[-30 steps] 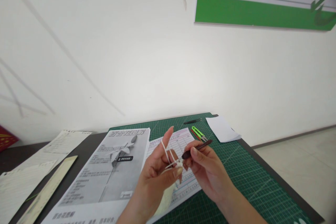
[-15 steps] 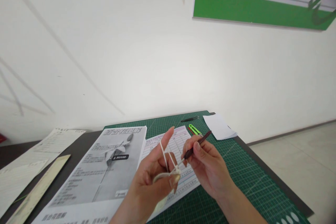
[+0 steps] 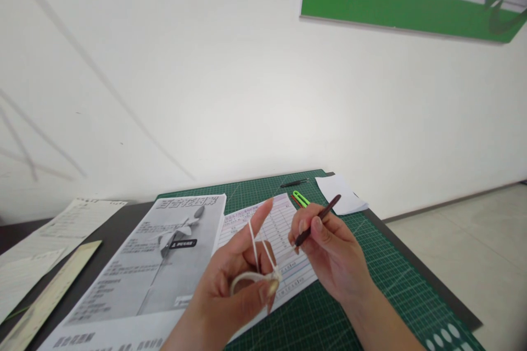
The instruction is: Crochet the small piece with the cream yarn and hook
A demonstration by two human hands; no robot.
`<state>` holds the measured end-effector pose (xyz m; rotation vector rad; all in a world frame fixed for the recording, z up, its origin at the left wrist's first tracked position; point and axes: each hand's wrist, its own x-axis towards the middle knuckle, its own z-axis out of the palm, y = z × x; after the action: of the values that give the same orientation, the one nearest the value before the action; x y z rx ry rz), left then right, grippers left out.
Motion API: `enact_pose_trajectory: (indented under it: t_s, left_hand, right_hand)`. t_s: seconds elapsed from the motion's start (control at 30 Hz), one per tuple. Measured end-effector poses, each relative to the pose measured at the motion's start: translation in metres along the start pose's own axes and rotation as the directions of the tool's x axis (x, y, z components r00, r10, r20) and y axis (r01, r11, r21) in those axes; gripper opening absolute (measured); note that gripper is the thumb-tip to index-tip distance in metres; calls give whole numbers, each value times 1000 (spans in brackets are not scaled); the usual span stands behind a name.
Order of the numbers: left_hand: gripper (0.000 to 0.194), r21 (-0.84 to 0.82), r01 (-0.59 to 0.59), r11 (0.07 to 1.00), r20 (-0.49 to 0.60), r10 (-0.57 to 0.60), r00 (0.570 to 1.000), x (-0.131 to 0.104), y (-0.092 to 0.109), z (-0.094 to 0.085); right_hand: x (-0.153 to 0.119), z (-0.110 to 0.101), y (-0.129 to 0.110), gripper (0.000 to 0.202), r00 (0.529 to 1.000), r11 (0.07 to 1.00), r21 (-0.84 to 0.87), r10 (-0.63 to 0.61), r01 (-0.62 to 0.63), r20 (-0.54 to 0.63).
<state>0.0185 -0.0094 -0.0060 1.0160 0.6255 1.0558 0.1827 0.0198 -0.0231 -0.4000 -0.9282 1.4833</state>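
Thumb and fingers of my left hand (image 3: 241,279) pinch a small piece of white yarn (image 3: 275,274), and a strand loops over its raised index finger. More yarn curves below, inside that palm. My right hand (image 3: 333,249) grips a dark brown crochet hook (image 3: 319,219) like a pen. The handle points up and to the right, and its thin tip is too faint to make out. A gap separates the right fingers from the yarn. Both hands are above a printed form (image 3: 284,225) on the green cutting mat (image 3: 395,279).
A printed sheet with a flower picture (image 3: 164,258) is at the left, with a ruler (image 3: 53,296) and handwritten papers (image 3: 74,225) beyond. Farther back are green snips (image 3: 301,199), a dark slim tool (image 3: 294,182) and white paper (image 3: 341,194). The wall stands behind.
My right hand has moved right and slightly up with the hook, away from the yarn in my left hand. The view has shifted slightly.
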Motion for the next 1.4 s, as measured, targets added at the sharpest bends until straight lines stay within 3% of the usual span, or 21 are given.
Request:
enact_pose_trajectory:
  t_s: [0.37,0.63,1.07,1.4]
  left_hand:
    - [66,-77,63,995,66,-58,996,-1,5,1]
    - [68,-51,43,998,51,-40,998,-1,4,1]
    - [69,1,37,999,2,-37,999,-1,1,-2]
    - [67,48,10,999,-41,-9,999,-1,-1,-1]
  right_hand:
    - [1,-2,-7,19,994,995,-48,-89,92,61]
    - [-1,-1,-10,18,981,980,-115,-146,160,124]
    - [-13,-2,-15,13,927,875,-311,-324,370,189]
    - [-22,2,-19,13,900,787,-437,-382,436,211]
